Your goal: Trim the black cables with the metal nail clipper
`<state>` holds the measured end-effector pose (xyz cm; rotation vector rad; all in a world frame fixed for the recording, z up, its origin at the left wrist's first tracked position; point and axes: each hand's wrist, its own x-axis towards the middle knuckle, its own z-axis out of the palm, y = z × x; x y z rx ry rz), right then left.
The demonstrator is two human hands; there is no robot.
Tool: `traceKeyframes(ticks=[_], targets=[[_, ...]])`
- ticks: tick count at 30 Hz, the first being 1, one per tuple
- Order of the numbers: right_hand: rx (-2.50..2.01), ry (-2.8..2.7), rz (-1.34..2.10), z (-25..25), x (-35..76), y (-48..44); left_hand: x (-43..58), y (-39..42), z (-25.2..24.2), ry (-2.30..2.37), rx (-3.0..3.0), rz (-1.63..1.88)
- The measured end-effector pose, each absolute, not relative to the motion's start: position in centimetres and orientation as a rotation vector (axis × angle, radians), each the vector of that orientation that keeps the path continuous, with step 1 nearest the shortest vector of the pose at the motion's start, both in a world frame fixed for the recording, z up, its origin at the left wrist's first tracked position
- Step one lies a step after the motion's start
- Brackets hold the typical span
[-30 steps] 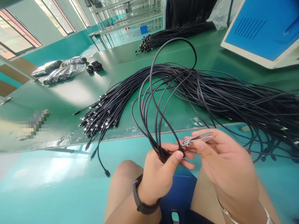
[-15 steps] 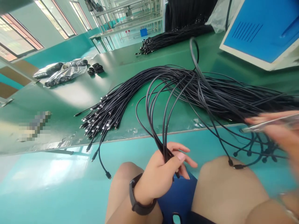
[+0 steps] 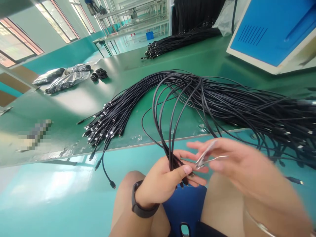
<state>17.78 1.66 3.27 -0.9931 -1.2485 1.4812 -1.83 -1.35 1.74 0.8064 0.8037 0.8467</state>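
My left hand (image 3: 161, 179), with a dark band on its wrist, is closed over several black cables (image 3: 171, 140), the thumb pressing them near their ends. Small connector tips (image 3: 184, 183) poke out below the fingers. The held cables loop up to a large bundle of black cables (image 3: 153, 80) on the green table. Just right of the left fingers, my right hand (image 3: 237, 161) grips metal tweezers (image 3: 204, 154), slightly blurred. Their joined end points toward the held cable ends; whether it touches them I cannot tell.
A second cable bundle (image 3: 182, 41) lies at the back of the green table (image 3: 123, 70). A blue-and-white machine (image 3: 261, 36) stands back right. Plastic-wrapped packs (image 3: 69, 80) and coiled cables (image 3: 100, 74) lie left. Cable ends (image 3: 293, 138) hang over the right front edge.
My right hand has moved left with the tweezers, from the hanging cable ends to beside my left hand. A thick cable loop that stood above the bundle has dropped.
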Motion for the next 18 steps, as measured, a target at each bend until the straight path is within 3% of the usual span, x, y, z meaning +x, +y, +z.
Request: traceKeyframes(ticks=[3,8,18], targets=[[-0.733,-1.311,1.908,2.9,15.7,2.2,-1.8,-1.5,1.9,0.844,0.863,0.814],[-0.584,-1.112,2.167,2.2,14.8,2.2,-2.1,-1.3,1.4,0.796,0.881,0.671],[-0.465,-0.93,2.071,2.7,15.4,1.7,-1.6,-0.5,0.8,0.784,0.729,0.756]])
